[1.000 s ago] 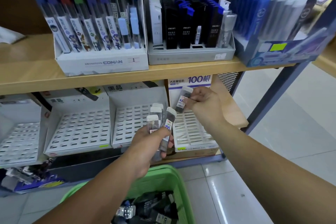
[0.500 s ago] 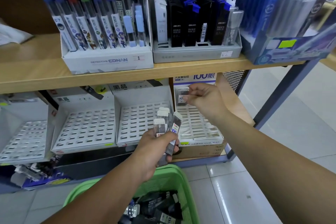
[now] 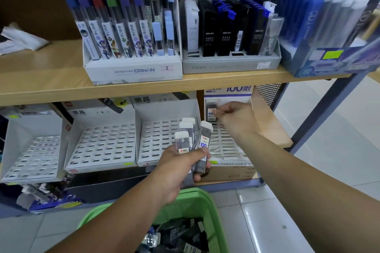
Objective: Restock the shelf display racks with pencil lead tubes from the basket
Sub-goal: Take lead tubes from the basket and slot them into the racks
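Our left hand (image 3: 178, 170) grips a fan of spare tubes (image 3: 186, 139) above the basket (image 3: 207, 203); our right hand (image 3: 236, 121) pinches one tube (image 3: 211, 109) at the back corner of the rack (image 3: 228, 146). We should seat it upright, square in its slot.

stationery shop aisle: wooden shelf (image 3: 51, 88) of retail display racks (image 3: 133, 72) with pencil lead tubes (image 3: 121, 26), green basket (image 3: 195, 205) below
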`<action>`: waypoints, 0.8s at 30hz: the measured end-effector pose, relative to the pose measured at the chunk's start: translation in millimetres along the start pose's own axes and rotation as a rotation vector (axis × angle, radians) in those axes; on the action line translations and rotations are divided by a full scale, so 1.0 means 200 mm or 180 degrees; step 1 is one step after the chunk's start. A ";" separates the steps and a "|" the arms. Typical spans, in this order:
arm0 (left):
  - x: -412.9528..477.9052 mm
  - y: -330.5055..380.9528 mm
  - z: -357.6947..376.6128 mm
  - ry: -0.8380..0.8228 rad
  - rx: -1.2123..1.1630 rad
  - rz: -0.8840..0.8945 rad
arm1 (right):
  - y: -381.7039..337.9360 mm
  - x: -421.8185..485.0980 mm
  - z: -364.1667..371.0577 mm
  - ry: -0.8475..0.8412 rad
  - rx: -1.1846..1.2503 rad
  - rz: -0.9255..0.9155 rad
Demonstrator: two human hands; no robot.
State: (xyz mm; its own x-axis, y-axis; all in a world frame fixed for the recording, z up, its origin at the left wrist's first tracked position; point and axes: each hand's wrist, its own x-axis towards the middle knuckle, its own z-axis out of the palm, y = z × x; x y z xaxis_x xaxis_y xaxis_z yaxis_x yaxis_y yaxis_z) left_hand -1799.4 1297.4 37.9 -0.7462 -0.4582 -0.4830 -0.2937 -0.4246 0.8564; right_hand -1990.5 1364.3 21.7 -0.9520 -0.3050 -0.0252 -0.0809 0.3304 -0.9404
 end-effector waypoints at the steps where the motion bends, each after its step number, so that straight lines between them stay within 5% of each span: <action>1: 0.00 0.01 0.00 0.0008 -0.0025 0.0011 | -0.01 0.00 -0.01 0.0039 -0.0010 0.0045; 19: 0.00 0.02 0.02 0.0052 -0.0008 0.0040 | -0.09 -0.04 -0.07 -0.0370 0.0358 0.0607; 24: 0.00 0.08 0.03 0.0104 -0.0148 0.0224 | -0.18 -0.10 -0.22 -0.1913 0.0284 0.0608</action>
State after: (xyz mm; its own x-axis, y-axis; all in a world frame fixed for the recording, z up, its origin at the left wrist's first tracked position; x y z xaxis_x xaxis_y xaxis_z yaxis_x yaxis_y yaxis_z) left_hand -1808.6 1294.8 52.9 -0.7439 -0.5130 -0.4284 -0.2126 -0.4260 0.8794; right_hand -1982.1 1397.8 70.6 -0.6132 -0.7047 -0.3568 0.1235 0.3607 -0.9245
